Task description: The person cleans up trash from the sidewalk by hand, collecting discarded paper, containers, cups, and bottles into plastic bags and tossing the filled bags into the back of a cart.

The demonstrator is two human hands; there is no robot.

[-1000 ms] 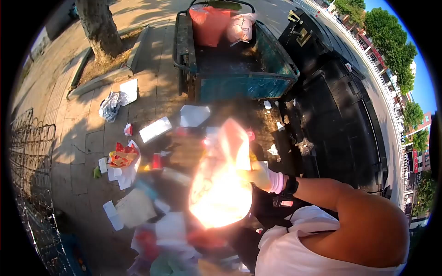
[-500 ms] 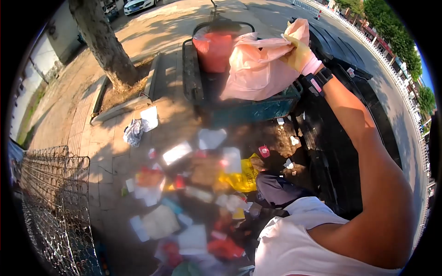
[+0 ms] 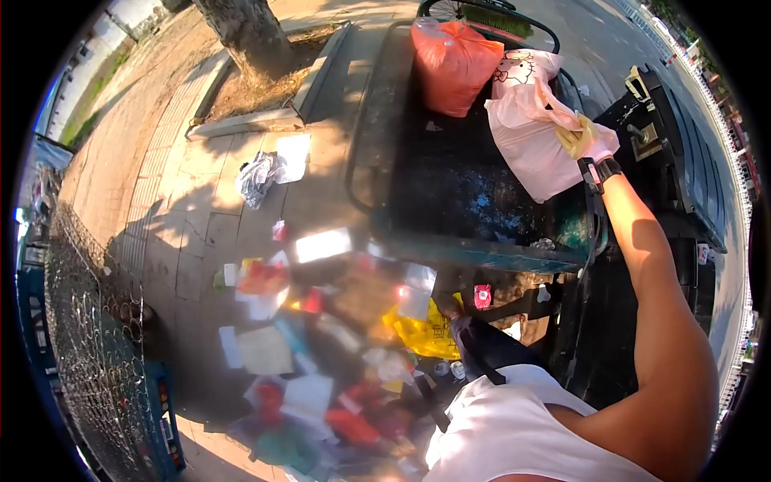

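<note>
My right hand (image 3: 584, 139), in a yellowish glove with a pink cuff, is closed on the gathered top of a pale pink plastic bag (image 3: 530, 145). The bag hangs inside the right side of a dark green cart (image 3: 474, 249). Behind it in the cart lies another pale bag (image 3: 526, 67) with a cartoon cat print, and to the left of that a full red bag (image 3: 454, 68). My left hand is not in view.
Scattered litter lies on the pavement left of my legs, including a white box (image 3: 323, 245) and a yellow bag (image 3: 426, 333). A black bin (image 3: 683, 161) stands right of the cart. A tree (image 3: 249, 40) and a wire rack (image 3: 96, 321) are at the left.
My right hand has lowered the pale pink bag from above the cart's edge into its bed. The view has shifted, so the cart appears closer and further right.
</note>
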